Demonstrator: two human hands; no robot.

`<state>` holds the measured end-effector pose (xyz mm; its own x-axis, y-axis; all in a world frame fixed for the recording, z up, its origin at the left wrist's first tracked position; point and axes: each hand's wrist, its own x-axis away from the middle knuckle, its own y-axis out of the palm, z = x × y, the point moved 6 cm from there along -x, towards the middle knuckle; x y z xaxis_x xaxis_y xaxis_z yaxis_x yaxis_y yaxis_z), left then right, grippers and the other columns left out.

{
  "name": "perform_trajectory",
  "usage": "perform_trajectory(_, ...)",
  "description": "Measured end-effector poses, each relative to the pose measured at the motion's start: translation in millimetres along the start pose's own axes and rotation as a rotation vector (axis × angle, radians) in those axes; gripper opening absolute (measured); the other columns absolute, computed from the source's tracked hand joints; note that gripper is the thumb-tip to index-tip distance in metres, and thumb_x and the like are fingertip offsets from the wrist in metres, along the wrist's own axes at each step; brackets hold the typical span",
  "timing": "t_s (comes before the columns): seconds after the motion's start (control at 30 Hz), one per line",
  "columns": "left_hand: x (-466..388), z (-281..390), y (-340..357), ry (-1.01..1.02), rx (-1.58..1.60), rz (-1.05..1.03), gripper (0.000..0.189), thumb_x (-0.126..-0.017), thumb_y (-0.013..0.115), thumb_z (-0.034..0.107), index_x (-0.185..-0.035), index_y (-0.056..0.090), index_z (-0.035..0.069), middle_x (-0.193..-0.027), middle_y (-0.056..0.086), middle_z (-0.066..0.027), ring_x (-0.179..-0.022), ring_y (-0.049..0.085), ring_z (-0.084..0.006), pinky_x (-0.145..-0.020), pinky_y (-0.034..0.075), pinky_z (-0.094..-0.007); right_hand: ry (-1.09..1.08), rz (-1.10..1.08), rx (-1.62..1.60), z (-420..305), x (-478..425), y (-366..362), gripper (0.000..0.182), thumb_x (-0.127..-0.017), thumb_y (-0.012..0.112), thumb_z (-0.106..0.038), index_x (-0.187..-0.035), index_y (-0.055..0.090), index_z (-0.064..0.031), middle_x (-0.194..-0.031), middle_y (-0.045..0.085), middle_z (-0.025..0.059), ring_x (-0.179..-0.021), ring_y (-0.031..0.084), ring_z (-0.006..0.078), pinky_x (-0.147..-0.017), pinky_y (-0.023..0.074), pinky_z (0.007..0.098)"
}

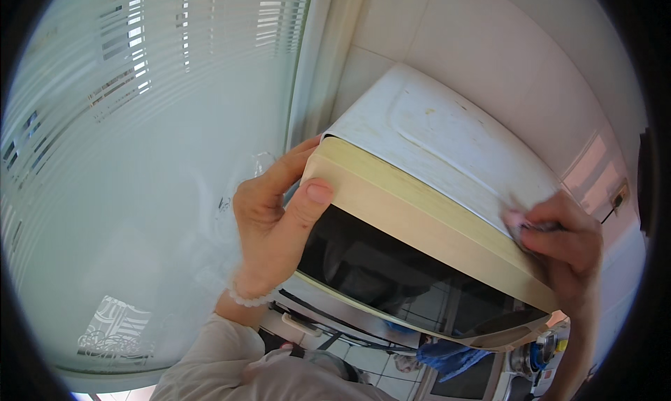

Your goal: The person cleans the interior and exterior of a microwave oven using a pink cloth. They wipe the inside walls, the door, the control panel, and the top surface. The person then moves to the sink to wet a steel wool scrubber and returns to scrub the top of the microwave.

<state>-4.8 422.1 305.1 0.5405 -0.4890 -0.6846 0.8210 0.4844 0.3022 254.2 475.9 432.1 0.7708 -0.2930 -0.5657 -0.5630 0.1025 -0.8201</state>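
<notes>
A white and cream appliance, apparently a microwave oven (440, 139), stands tilted in the picture, its dark glossy door (398, 275) facing me. My left hand (278, 217), with a beaded bracelet at the wrist, grips its left front corner, thumb on the cream front frame. At the right end of the stained white top, my right hand (563, 238) has its fingers bent around something small and pinkish, blurred, perhaps a cloth; most of it is hidden by the fingers.
A frosted glass panel (157, 191) rises close on the left. Behind the appliance is a tiled wall (472, 29), with a socket and plug (620, 195) at right. A blue cloth (451, 356) hangs below, near metal pots (524, 356) at lower right.
</notes>
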Motion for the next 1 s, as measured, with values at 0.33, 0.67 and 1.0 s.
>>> perform_trajectory(0.33, -7.8, 2.0, 9.2, -0.004, -0.103, -0.043, 0.038, -0.089, 0.069, 0.024, -0.114, 0.065, -0.005, -0.110, 0.069, -0.0179, -0.118, 0.059, -0.0277, -0.099, 0.044, -0.0352, -0.152, -0.102, -0.175, -25.0, -85.9, 47.2, 0.027, -0.079, 0.056, 0.014, -0.097, 0.070, -0.0004, -0.093, 0.063, 0.0138, -0.078, 0.062, 0.0236, -0.065, 0.0475, 0.0291)
perform_trajectory(0.67, -5.2, 6.5, 8.2, 0.036, -0.115, -0.025, 0.042, -0.087, 0.072, 0.026, -0.114, 0.064, -0.006, -0.111, 0.069, -0.0202, -0.116, 0.061, -0.0292, -0.097, 0.046, -0.0350, -0.021, -0.095, 0.046, -12.7, -21.8, 7.0, 0.027, -0.075, 0.064, 0.012, -0.094, 0.073, -0.0051, -0.089, 0.063, 0.0122, -0.075, 0.061, 0.0211, -0.062, 0.0455, 0.0282)
perform_trajectory(1.0, -8.1, 0.0, 8.7, -0.013, -0.094, -0.046, 0.042, -0.087, 0.072, 0.025, -0.114, 0.065, -0.006, -0.112, 0.068, -0.0208, -0.116, 0.061, -0.0299, -0.098, 0.045, -0.0357, -0.232, -0.206, -0.140, -35.6, -114.9, 66.8, 0.033, -0.079, 0.051, 0.016, -0.103, 0.068, 0.0013, -0.093, 0.061, 0.0166, -0.081, 0.062, 0.0247, -0.068, 0.0488, 0.0290)
